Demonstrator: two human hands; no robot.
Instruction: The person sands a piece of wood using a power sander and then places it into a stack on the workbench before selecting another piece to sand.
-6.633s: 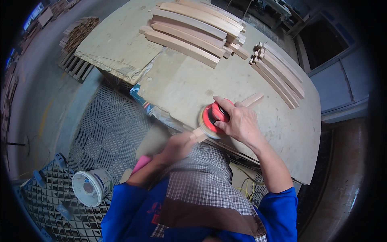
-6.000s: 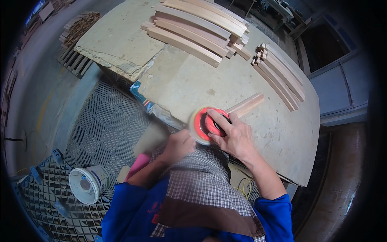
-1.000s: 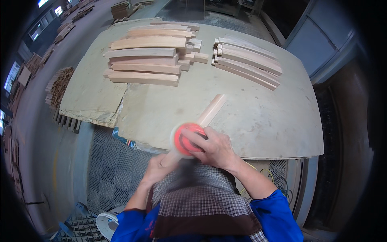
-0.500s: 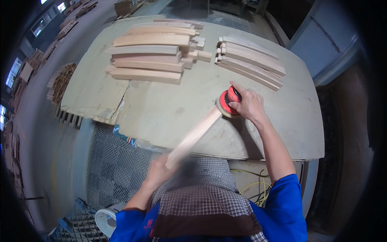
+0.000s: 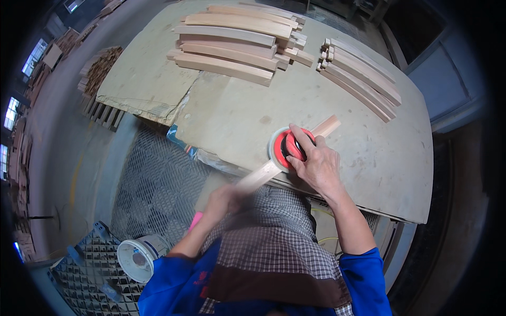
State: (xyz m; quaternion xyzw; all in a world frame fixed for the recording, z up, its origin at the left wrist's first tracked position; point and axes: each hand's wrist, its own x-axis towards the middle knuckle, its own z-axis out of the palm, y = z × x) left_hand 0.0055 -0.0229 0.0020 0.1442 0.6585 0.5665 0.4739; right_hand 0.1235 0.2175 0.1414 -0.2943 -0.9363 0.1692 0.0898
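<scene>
My right hand (image 5: 319,164) is wrapped over a red and black round sander (image 5: 280,146), with its pale pad down on a wooden strip (image 5: 257,178). The strip slants from near my apron up over the table's front edge, and its far end shows beyond the sander. Closed round the strip's near end is my left hand (image 5: 222,203), slightly blurred. The sander hides the middle of the strip.
Wooden pieces lie stacked in a larger pile (image 5: 226,58) at the far left of the table (image 5: 232,105) and a smaller pile (image 5: 361,79) at the right. A white bucket (image 5: 138,260) stands on the floor at lower left. Stacked wood (image 5: 100,71) sits beyond the table's left side.
The sander in my right hand has moved from the strip's far end toward me, onto its middle. The view has shifted, so the piles appear higher and further right.
</scene>
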